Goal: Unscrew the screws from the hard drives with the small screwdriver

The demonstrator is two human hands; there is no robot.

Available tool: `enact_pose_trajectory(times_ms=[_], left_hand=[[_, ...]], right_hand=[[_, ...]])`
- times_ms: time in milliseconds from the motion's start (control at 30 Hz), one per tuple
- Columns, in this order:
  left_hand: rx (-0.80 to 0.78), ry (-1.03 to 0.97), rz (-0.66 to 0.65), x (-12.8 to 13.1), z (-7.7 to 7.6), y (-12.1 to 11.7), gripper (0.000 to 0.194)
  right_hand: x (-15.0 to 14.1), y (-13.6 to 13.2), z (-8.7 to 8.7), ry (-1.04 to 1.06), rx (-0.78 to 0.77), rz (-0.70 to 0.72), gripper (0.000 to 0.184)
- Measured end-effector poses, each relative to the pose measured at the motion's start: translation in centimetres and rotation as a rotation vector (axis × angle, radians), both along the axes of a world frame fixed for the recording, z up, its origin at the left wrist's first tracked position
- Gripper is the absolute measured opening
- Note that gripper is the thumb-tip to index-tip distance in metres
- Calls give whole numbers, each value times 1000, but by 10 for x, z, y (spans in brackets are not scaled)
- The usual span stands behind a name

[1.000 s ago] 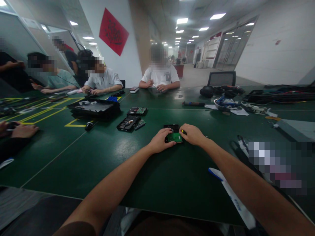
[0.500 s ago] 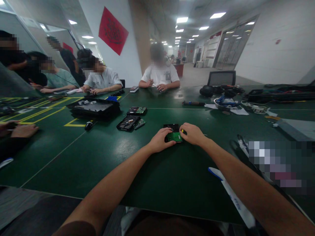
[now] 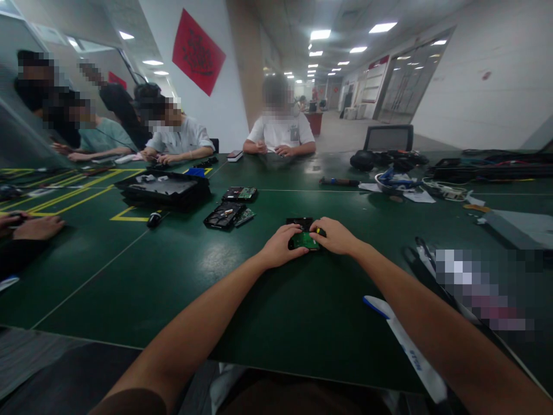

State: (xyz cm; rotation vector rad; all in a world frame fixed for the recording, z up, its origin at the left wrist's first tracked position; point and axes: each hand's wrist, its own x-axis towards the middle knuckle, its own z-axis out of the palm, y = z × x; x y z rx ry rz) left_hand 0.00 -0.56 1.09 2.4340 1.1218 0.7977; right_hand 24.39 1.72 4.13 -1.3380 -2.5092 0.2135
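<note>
A hard drive with a green circuit board lies on the green table in front of me, beside a black case piece at its far edge. My left hand grips the drive from the left, thumb along the near edge and fingers over the far side. At the drive's right end, my right hand is closed around a small screwdriver with a yellow and black handle. Its tip is hidden by the fingers.
Left of the drive lie an opened black drive case and another drive. Farther left are a black tray and a mouse. A white-and-blue strip lies under my right forearm. Several people sit around the table.
My right hand has shifted slightly left, bringing the screwdriver over the right end of the circuit board. The left hand keeps its grip on the drive.
</note>
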Motion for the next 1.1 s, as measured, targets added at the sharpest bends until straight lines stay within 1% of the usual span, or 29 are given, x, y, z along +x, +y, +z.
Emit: enact_pose_trajectory(times_ms=[100,233,400,533,633,933,1100], left_hand=[[-12,-5,-2,0,1,-1,66],[-21,-2,5,0,3,-1,65],[-22,5,0,-1,1,2,67],[-7,2,-1,-1,-2,3,63],[-1,-8,-3,-1,-2,3,61],[-11,-24,-2,0,-2,2,63],[-6,-6,-9,0,0,0,63]], right_hand=[[0,-3,5,24,-48,39,36],[1,-3,7,52,-122,53,53],[8,1,8,90,-174,62,63],[12,2,10,126,-203,131,71],[11,2,10,144,-214,133,73],[10,3,9,132,-201,115,66],[11,4,6,131,-219,99,67]])
